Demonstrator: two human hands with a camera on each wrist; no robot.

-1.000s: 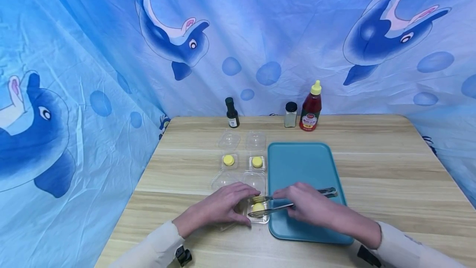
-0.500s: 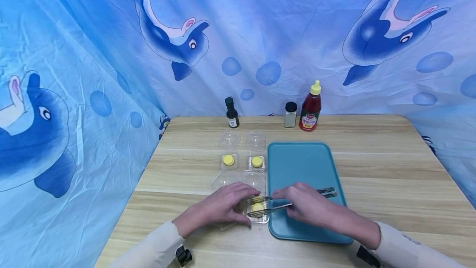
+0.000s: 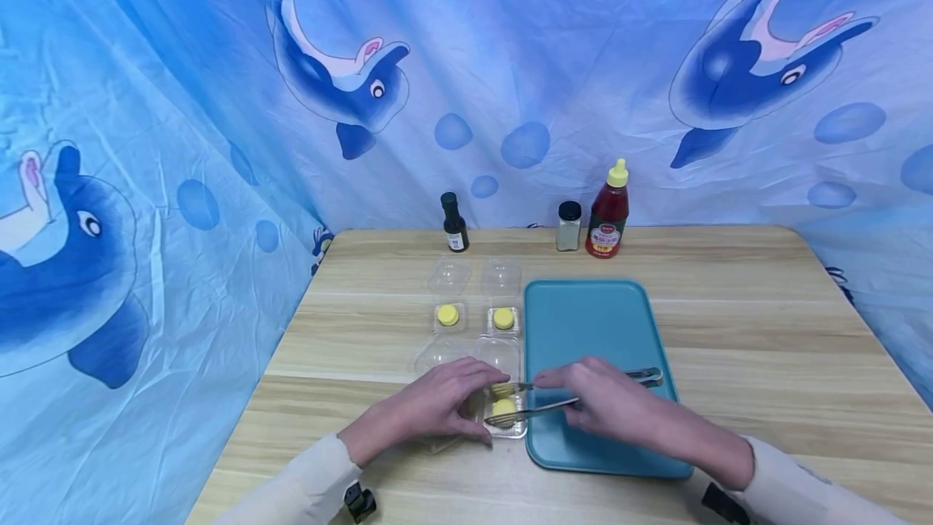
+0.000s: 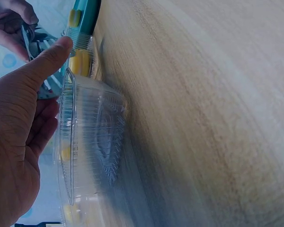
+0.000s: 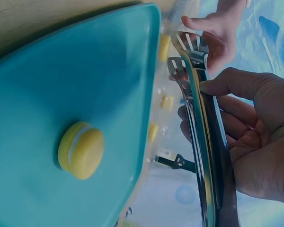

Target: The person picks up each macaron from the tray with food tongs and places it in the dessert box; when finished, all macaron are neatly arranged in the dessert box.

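My right hand (image 3: 601,397) grips metal tongs (image 3: 550,407) with fork-like ends over the tray's left edge. The two ends are spread, one on each side of a yellow macaron (image 3: 504,407) in an open clear plastic box (image 3: 519,430). My left hand (image 3: 445,397) is left of that box, thumb and fingers apart and holding nothing. In the left wrist view, another clear box (image 4: 97,127) stands close beside this hand. The blue tray (image 3: 590,314) carries a yellow macaron (image 5: 87,153) in the right wrist view; my right hand and arm hide it in the head view.
Behind my hands, two more open clear boxes hold yellow macarons (image 3: 448,314), (image 3: 504,317). A dark bottle (image 3: 455,225), a black-capped jar (image 3: 568,227) and a red sauce bottle (image 3: 609,213) stand along the table's back edge. A blue curtain (image 3: 466,63) hangs behind.
The tong ends have shifted very slightly around the macaron, which sits marginally further left. Both hands stay in nearly the same place.
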